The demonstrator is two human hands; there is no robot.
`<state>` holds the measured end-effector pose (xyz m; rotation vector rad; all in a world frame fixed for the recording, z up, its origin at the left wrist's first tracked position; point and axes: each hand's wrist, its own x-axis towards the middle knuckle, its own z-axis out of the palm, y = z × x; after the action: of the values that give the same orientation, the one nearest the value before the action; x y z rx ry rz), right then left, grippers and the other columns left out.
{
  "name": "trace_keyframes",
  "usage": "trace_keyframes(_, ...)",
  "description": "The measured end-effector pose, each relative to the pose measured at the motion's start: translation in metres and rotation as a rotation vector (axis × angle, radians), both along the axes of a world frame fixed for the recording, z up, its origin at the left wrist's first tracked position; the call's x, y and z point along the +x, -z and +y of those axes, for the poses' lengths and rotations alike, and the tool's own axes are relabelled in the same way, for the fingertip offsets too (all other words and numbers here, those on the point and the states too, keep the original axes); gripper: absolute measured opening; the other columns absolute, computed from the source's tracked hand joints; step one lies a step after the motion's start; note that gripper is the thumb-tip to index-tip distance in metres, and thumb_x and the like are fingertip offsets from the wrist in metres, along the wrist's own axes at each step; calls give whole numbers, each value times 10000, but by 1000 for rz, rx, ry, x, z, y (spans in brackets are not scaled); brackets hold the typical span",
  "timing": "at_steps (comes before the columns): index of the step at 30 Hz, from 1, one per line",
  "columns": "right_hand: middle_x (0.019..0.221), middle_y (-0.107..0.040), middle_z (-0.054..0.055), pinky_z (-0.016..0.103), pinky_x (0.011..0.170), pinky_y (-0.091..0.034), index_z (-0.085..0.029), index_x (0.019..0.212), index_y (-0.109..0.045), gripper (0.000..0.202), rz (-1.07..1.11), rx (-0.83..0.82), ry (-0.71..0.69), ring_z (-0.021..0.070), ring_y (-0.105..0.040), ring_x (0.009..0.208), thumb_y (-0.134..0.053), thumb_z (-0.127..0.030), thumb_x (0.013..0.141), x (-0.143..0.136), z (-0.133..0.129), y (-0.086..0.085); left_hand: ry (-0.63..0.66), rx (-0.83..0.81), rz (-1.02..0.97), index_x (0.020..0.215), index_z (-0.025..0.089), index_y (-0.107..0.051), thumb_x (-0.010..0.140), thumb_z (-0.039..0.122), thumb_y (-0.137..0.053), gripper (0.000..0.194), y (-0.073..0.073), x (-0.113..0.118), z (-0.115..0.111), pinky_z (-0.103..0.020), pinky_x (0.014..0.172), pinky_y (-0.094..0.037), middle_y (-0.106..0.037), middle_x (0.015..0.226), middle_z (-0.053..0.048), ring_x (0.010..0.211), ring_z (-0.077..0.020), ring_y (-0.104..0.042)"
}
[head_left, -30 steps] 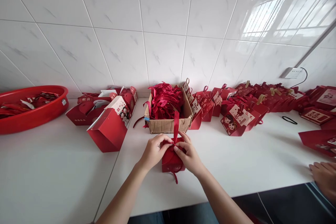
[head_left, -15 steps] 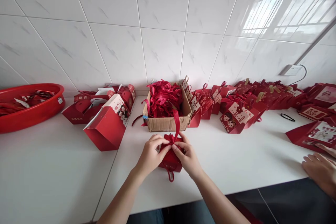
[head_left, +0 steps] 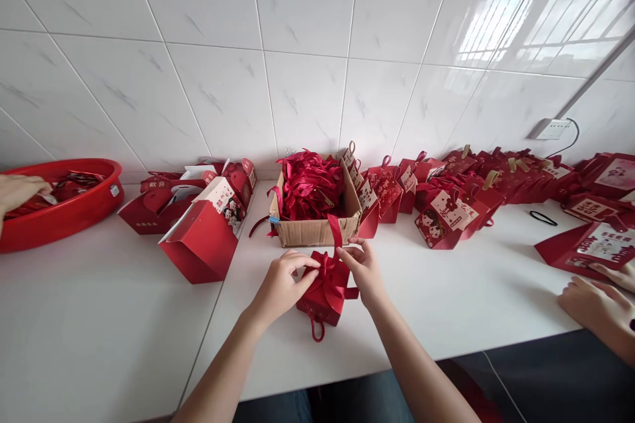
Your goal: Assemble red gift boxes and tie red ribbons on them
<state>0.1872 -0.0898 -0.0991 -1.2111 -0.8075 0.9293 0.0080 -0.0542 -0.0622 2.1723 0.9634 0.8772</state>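
In front of me on the table stands a small red gift box (head_left: pixel 325 307), with a loop of twisted red cord at its near side. Red ribbon (head_left: pixel 335 231) is looped around its top, one end rising toward the cardboard box and another sticking out to the right. My left hand (head_left: pixel 285 283) pinches the ribbon at the upper left of the gift box, close to the knot. My right hand (head_left: pixel 366 272) has thumb and finger closed on the upright ribbon end, just right of the knot.
Behind the gift box sits a cardboard box (head_left: pixel 317 234) heaped with red ribbons. Larger red boxes (head_left: pixel 201 244) stand left, beside a red basin (head_left: pixel 64 228) with another person's hand (head_left: pixel 22 192) in it. Many finished-looking red boxes (head_left: pixel 439 225) line the right. A co-worker's hands (head_left: pixel 592 301) hold a box there.
My right hand has moved up and right from the knot to the upright ribbon end. Another person's hand has appeared over the basin at left. The co-worker's hands at right shifted slightly left.
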Motion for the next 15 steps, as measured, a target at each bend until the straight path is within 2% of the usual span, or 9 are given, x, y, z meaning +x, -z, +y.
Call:
trace_keyframes(3, 739, -630, -22, 310, 681, -485, -236, 1004, -456, 432, -16, 43, 9, 165, -612, 696, -707, -445, 722, 3, 0, -3, 4, -10, 24, 871, 239, -730, 821, 171, -591, 163, -4, 1, 1, -255, 680, -506, -729, 896, -22, 855, -183, -654)
trace_keyframes(8, 791, -621, -5, 360, 803, -469, -236, 1065, -470, 406, -165, 81, 64, 181, -599, 789, -695, -383, 760, 10, -31, -3, 20, -38, 48, 885, 229, -715, 827, 173, -559, 175, -5, 5, 3, -265, 683, -514, -721, 937, -35, 856, -187, -659)
trace_keyframes(11, 986, -615, 78, 390, 783, -475, -227, 1131, -434, 445, -337, 38, 288, 222, -600, 892, -650, -425, 797, 29, -47, 2, 42, -49, 52, 885, 223, -711, 831, 175, -545, 182, -7, 5, 4, -277, 717, -526, -710, 929, -41, 859, -189, -656)
trace_keyframes(13, 1166, -557, 148, 417, 794, -479, -218, 1176, -404, 453, -420, 20, 410, 257, -580, 1013, -580, -466, 841, 44, -48, 0, 63, -54, 61, 883, 227, -711, 833, 179, -544, 181, -9, 4, 4, -274, 717, -524, -701, 912, -38, 858, -189, -654)
trace_keyframes(15, 1233, -541, 166, 420, 813, -486, -208, 1176, -436, 399, -462, 35, 357, 260, -575, 1060, -510, -471, 885, 55, -41, -9, 82, -59, 75, 877, 230, -711, 834, 181, -544, 179, -11, 4, 5, -266, 692, -515, -693, 894, -33, 847, -187, -653)
